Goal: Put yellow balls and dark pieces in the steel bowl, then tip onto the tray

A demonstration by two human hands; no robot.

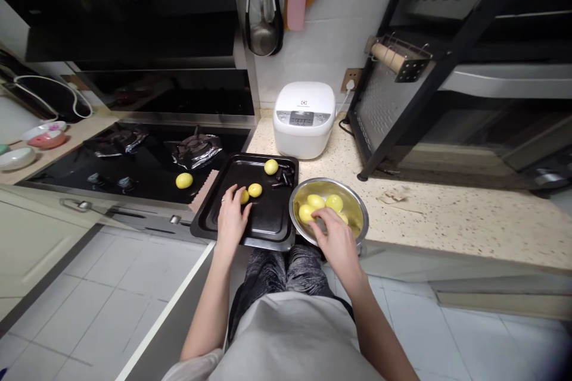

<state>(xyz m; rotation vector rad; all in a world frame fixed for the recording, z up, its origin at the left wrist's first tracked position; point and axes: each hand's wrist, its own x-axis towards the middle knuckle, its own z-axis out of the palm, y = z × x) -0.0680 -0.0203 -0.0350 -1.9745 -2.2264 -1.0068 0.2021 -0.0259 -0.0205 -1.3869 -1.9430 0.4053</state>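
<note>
A black baking tray (268, 226) lies on the counter edge with yellow peeled potatoes on it: one at the back (270, 166), one mid-tray (255, 190), and one (244, 196) under the fingers of my left hand (231, 217), which is closed on it. Beside the tray stands a steel bowl (360, 208) with several yellow potatoes (315, 201). My right hand (337, 241) reaches into the bowl, its fingers curled over the potatoes. Another potato (184, 180) lies on the black stove top. Dark pieces (284, 175) lie at the tray's back right.
A white rice cooker (304, 119) stands behind the tray. A black hob (134, 161) with foil-covered burners lies left, under a black hood. A black metal rack (402, 101) stands right on the speckled counter (447, 214). Small dishes (44, 137) sit far left. Utensils hang on the wall.
</note>
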